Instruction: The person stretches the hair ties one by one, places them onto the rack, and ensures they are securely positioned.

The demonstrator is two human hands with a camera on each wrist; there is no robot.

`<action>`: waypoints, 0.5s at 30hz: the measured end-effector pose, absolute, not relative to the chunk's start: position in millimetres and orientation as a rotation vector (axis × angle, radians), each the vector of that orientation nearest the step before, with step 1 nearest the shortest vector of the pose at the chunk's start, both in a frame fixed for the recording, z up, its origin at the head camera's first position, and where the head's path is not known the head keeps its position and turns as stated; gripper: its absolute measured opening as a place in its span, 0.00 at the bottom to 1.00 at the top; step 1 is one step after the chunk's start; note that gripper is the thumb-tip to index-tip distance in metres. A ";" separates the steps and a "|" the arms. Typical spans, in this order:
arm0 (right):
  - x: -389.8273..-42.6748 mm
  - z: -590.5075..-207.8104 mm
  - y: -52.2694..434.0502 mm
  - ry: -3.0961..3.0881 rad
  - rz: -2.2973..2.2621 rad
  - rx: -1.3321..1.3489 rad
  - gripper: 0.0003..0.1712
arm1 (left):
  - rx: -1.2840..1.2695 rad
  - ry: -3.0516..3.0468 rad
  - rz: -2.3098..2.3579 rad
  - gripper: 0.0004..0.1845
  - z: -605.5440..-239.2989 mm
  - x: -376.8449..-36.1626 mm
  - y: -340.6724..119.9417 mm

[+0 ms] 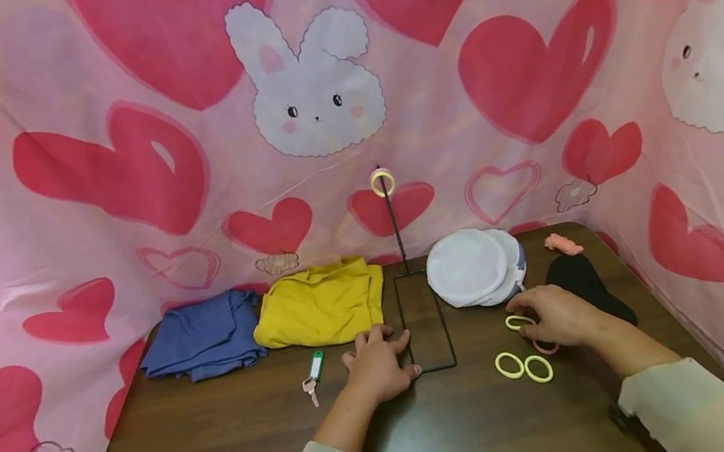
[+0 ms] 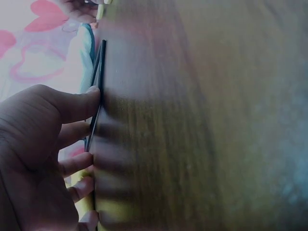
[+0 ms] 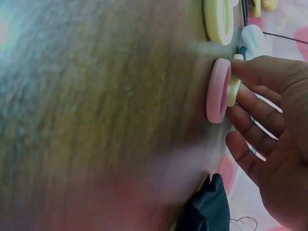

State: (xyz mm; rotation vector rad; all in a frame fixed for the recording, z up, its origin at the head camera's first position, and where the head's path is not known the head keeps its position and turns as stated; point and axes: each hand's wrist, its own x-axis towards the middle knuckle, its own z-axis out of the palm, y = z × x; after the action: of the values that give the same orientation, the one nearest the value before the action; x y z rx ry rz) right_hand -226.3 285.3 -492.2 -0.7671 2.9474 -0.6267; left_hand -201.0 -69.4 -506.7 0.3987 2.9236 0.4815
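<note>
One ring on the post, four on the table.

My left hand (image 1: 378, 364) lies flat, fingers straight, pressing the stand (image 1: 425, 320) base down. One yellow ring (image 1: 383, 183) already tops its post. My right hand (image 1: 556, 316), fingers loosely curved, touches a yellow ring (image 1: 517, 322) and a pink ring (image 1: 545, 346) (no firm grip that I can see); two rings (image 1: 523, 366) lie beside it. No containers here.
</note>
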 end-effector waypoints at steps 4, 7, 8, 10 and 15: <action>-225.3 -490.0 283.6 2.965 -0.652 -0.771 0.16 | 0.402 2.926 0.471 0.36 -507.0 -201.4 -69.4; -223.3 -487.5 280.8 2.988 -0.672 -0.798 0.15 | 0.396 2.924 0.477 0.37 -507.7 -201.8 -69.9; -222.6 -486.6 279.7 2.998 -0.674 -0.815 0.14 | 0.394 2.925 0.477 0.36 -507.8 -201.8 -70.0; -221.7 -484.2 276.9 3.014 -0.682 -0.848 0.14 | 0.388 2.925 0.477 0.36 -507.8 -201.7 -70.1; -219.9 -477.7 268.6 3.059 -0.708 -0.906 0.15 | 0.392 2.922 0.478 0.36 -506.6 -201.0 -70.3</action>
State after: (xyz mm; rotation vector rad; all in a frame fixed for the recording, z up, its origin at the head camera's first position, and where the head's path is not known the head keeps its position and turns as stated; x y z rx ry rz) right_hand -219.9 268.6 -477.7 -0.9057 3.0587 -0.7085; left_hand -201.0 -70.3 -506.6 0.3920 2.9225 0.4780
